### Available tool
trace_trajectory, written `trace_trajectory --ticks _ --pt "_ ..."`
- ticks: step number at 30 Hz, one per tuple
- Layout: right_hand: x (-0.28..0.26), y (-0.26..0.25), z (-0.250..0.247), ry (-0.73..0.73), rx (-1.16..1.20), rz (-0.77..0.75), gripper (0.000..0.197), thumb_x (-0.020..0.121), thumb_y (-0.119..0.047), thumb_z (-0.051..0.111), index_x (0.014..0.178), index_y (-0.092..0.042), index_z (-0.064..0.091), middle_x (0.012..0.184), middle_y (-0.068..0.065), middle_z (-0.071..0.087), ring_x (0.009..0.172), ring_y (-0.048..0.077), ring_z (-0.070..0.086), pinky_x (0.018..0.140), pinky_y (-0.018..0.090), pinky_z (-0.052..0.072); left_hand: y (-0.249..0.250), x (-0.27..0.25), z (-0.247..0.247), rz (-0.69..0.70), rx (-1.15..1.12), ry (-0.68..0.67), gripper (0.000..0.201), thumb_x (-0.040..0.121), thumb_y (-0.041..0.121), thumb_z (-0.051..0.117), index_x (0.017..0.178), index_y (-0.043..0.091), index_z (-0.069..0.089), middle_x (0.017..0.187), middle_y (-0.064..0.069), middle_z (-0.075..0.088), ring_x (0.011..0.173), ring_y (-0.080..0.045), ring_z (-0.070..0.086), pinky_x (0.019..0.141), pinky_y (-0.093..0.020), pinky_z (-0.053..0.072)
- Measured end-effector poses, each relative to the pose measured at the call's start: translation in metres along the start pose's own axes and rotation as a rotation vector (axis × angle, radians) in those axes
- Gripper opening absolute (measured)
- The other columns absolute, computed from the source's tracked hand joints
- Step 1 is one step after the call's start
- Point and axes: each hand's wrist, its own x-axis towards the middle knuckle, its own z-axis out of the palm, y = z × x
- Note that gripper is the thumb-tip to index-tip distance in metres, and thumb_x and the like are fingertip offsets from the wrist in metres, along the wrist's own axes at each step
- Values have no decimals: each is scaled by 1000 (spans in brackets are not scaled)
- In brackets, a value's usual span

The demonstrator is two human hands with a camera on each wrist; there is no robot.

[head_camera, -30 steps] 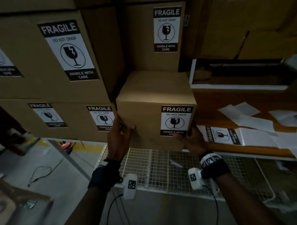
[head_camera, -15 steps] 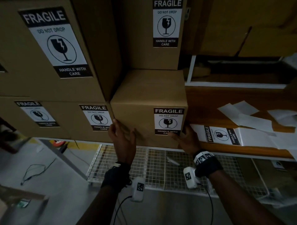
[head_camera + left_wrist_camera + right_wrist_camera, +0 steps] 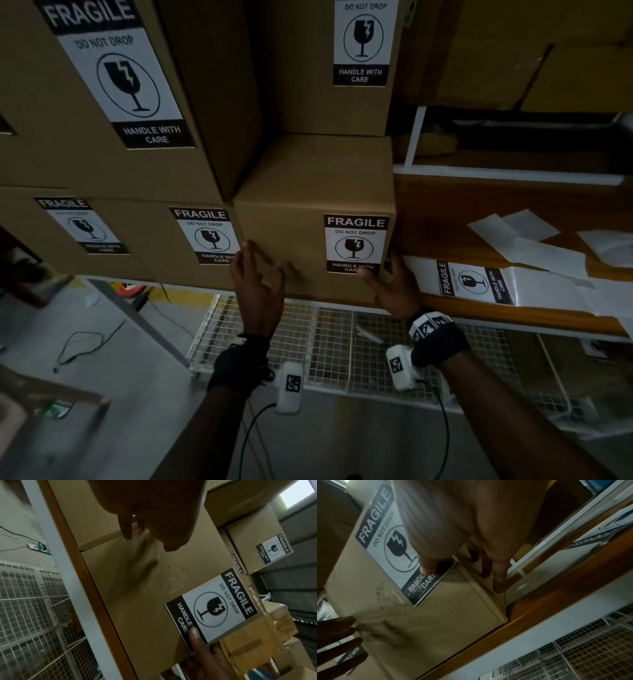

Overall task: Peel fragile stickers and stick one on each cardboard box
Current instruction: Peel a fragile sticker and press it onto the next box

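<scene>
Two hands are at the front face of the small cardboard box (image 3: pixel 308 219), which sits on the wooden shelf (image 3: pixel 479 212) beneath another labelled box. The fragile sticker (image 3: pixel 355 243) is stuck on the right part of that face. In the head view, the left hand (image 3: pixel 258 287) has its fingers spread and straight near the box's left edge; whether they touch the cardboard cannot be told there. The left wrist view shows the fingertips (image 3: pixel 126 534) apart from the face, with their shadow below. The right hand (image 3: pixel 394 287) is also uncurled. The right wrist view alone shows its thumb tip (image 3: pixel 428 570) resting on the sticker's lower black band and its fingers lying along the box's right side. The head view alone shows one loose sticker (image 3: pixel 474 282) lying flat on the shelf to the right, among blank backing sheets (image 3: pixel 544 253).
</scene>
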Motion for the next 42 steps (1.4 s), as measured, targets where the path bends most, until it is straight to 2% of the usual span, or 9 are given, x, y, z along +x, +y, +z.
trace_trajectory --ticks 2,5,9,15,22,27,30,36,42 --pt "-10 1 -2 31 -39 -27 70 90 -33 75 149 -34 36 140 -18 50 133 7 44 105 29 43 4 -11 2 12 30 -35 72 95 43 59 156 15 33 155 -9 33 138 -26 41 106 -52 48" --pt "-30 7 -9 120 -127 -35 76 93 -26 72 157 -23 31 154 -3 43 135 10 41 93 8 40 12 -36 9 78 59 -136 62 97 39 60 149 9 44 149 -13 44 132 -26 49 104 -47 50" --pt "-67 20 -35 232 -381 -78 65 93 -32 72 150 -15 45 148 12 51 133 26 51 105 39 48 25 -74 30 223 68 -346 47 98 28 64 138 6 55 136 -12 59 124 -19 54 104 -16 38" --pt "-121 37 -110 406 -599 -118 49 94 -38 62 134 -10 60 125 14 66 114 32 62 93 43 54 69 -130 85 380 106 -549 39 98 32 64 132 12 61 132 -8 63 119 -20 60 97 -31 49" --pt "-180 64 -254 625 -708 -78 42 95 -41 57 125 -12 65 113 10 70 105 30 64 87 42 55 166 -212 183 624 59 -596 35 95 32 65 121 9 66 125 -10 63 111 -20 60 91 -28 50" --pt "-219 80 -367 752 -678 -81 45 94 -47 51 122 -15 66 109 3 71 101 25 63 78 28 44 248 -277 264 656 -17 -628 36 97 34 64 123 10 66 125 -8 64 113 -19 59 90 -27 51" --pt "-236 85 -424 826 -668 -72 47 93 -47 51 122 -14 67 110 5 71 103 29 63 82 36 51 295 -304 304 678 -64 -668 40 97 40 58 125 12 65 127 -8 64 115 -20 60 93 -30 52" --pt "-238 97 -527 973 -656 -63 49 92 -51 53 121 -14 68 109 5 71 102 25 65 82 28 45 370 -333 387 714 -167 -683 46 96 46 56 124 11 66 126 -8 66 115 -20 62 91 -33 56" --pt "-200 115 -632 1032 -668 -88 47 93 -50 54 123 -15 65 112 3 70 105 25 64 86 38 53 431 -333 478 754 -234 -631 43 97 44 57 124 12 65 124 -5 65 113 -18 62 91 -27 52"
